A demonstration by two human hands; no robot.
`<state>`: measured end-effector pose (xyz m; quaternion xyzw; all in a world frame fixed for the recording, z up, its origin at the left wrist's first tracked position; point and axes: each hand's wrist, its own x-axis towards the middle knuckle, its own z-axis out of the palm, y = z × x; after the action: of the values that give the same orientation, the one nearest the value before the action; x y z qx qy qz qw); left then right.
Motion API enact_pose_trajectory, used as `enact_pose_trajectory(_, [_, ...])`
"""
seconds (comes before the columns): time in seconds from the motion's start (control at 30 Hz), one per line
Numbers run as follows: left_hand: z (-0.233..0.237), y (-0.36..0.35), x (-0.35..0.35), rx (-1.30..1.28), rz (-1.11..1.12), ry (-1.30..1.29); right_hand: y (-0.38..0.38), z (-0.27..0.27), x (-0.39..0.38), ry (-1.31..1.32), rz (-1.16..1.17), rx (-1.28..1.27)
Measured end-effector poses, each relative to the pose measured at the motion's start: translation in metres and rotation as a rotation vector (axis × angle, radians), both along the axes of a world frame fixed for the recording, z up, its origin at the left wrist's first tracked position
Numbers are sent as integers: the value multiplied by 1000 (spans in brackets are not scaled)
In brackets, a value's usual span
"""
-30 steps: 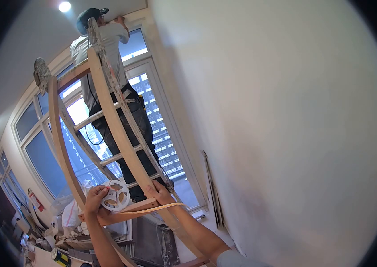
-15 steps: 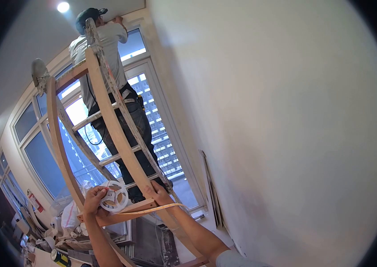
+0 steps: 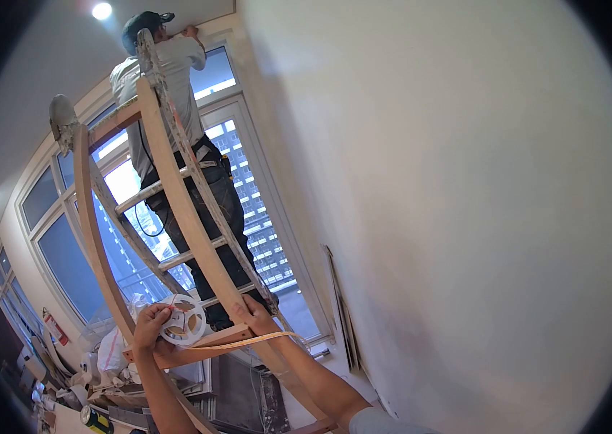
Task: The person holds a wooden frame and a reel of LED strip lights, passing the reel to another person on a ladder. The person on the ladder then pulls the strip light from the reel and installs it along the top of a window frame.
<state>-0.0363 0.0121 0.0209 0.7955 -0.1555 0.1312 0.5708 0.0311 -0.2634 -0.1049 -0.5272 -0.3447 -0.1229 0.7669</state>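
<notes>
Barely shifts since a second ago, drifting slightly left with the ladder [image 3: 176, 188]. Head view: grips a white reel [image 3: 183, 320] in the left hand [image 3: 150, 322], fingers curled round its rim, beside the lower crossbar. Clasps the ladder rail with the right hand [image 3: 255, 316], fingers closed, above a pale strip [image 3: 248, 340] trailing from the reel. Looks up at a person [image 3: 176, 108] on the rungs.

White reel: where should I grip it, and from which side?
Pinch the reel by its left rim, from the left, as the left hand does. It is a flat spoked disc facing the camera, and its strip runs off to the right.
</notes>
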Motion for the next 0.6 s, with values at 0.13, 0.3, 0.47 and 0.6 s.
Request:
enact_pose_trajectory(0.13, [2,-2,-2,-6,9,12,-1,4,-5,2,-11,4])
enact_pose_trajectory(0.3, [4,-5,-4,-5,-1,8,-1,4,-6,40,20,20])
enact_pose_trajectory(0.47, [1,-1,-1,-2,4,2,1,4,-5,-28,-7,53])
enact_pose_trajectory(0.6, [1,-1,0,-2,8,1,0,2,-4,43,28,34])
